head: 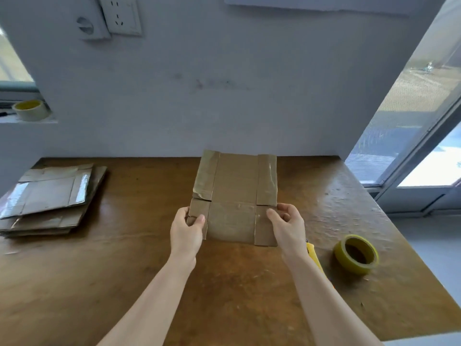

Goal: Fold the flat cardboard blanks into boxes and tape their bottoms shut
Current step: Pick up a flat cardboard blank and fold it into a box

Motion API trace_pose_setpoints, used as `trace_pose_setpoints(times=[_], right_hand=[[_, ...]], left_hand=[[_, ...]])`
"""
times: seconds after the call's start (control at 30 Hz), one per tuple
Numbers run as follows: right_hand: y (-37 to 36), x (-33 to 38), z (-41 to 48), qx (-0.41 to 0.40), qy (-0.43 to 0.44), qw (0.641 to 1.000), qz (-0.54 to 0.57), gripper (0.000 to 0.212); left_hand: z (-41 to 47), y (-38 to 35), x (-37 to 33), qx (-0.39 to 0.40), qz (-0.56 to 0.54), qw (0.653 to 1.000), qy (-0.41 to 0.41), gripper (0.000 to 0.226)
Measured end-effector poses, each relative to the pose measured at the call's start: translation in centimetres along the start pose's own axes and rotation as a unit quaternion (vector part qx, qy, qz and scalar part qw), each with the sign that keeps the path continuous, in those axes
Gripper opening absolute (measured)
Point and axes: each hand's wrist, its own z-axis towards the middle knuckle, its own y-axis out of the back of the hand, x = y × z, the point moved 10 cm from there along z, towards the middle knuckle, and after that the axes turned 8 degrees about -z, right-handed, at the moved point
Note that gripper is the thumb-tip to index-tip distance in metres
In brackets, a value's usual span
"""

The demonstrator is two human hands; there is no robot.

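A stack of flat blanks [50, 196] lies at the left of the table [149, 245], cut off by the frame edge. In the middle, the left hand [187, 229] and the right hand [289, 226] each pinch a lower flap of a cardboard blank [234, 196] held over the table. A yellow object [314, 258], mostly hidden behind the right wrist, lies near a tape roll [356, 254].

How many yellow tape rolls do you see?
2. One roll sits on the table at the right; the other roll sits on the window ledge, far left. More may be hidden.
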Motion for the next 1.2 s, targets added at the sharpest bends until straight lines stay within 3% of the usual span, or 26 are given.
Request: trace_pose_setpoints(times=[0.2, 0.37, 0.47, 0.57, 0.63, 0.7, 0.77, 0.83, 0.9, 0.97, 1.03, 1.07, 1.13, 1.2], right_hand=[[5.9, -0.6, 4.8, 0.013, -0.010, 0.999, 0.034, 0.034], [10.1, -1.5, 9.5, 0.121, -0.036, 0.990, 0.065, 0.017], [11.9, -1.3, 11.3, 0.191, -0.024, 0.981, 0.028, 0.037], [13.9, -0.9, 12.7, 0.208, 0.007, 0.978, -0.030, 0.023], [15.6, -0.7, 14.0, 0.171, 0.017, 0.983, -0.061, 0.015], [16.9, -0.7, 15.2, 0.134, 0.016, 0.988, -0.071, 0.016], [17.4, -0.6, 15.9, 0.119, 0.019, 0.990, -0.077, 0.018], [17.5, -0.6, 16.6, 0.108, 0.024, 0.990, -0.088, 0.019], [17.9, -1.1, 17.3, 0.085, 0.015, 0.993, -0.086, 0.018], [18.2, -1.6, 17.8, 0.066, 0.014, 0.994, -0.089, 0.018], [18.4, -2.0, 18.3, 0.059, 0.016, 0.992, -0.106, 0.016], [18.5, -2.3, 18.6, 0.059, 0.013, 0.992, -0.115, 0.014], [19.0, -3.2, 19.0, 0.060, -0.006, 0.990, -0.131, 0.013], [19.7, -4.0, 19.4, 0.067, -0.035, 0.986, -0.147, 0.024]], left_hand=[[-0.8, -6.6, 1.9, 0.019, -0.003, 0.999, 0.047, 0.024], [-3.2, -13.1, 4.0, 0.037, -0.067, 0.990, 0.118, 0.018], [-4.5, -16.4, 5.2, 0.050, -0.073, 0.983, 0.159, 0.015], [-6.1, -19.9, 5.9, 0.097, -0.052, 0.975, 0.195, 0.014], [-6.8, -22.0, 6.0, 0.125, 0.015, 0.971, 0.205, 0.028], [-6.7, -23.5, 5.7, 0.135, 0.160, 0.963, 0.168, 0.052], [-7.0, -25.4, 3.4, 0.116, 0.239, 0.961, 0.077, 0.063], [-8.0, -28.5, 1.3, 0.158, 0.188, 0.969, 0.023, 0.073], [-9.6, -31.8, 0.8, 0.241, 0.119, 0.962, 0.051, 0.087], [-10.3, -34.0, 1.2, 0.293, 0.124, 0.946, 0.061, 0.064], [-9.2, -34.6, 1.3, 0.260, 0.182, 0.948, 0.032, 0.019], [-8.5, -34.5, 0.9, 0.231, 0.223, 0.947, 0.006, 0.016], [-7.7, -34.2, 0.1, 0.184, 0.313, 0.930, -0.046, 0.030], [-7.4, -34.1, -0.8, 0.152, 0.359, 0.917, -0.082, 0.030]])
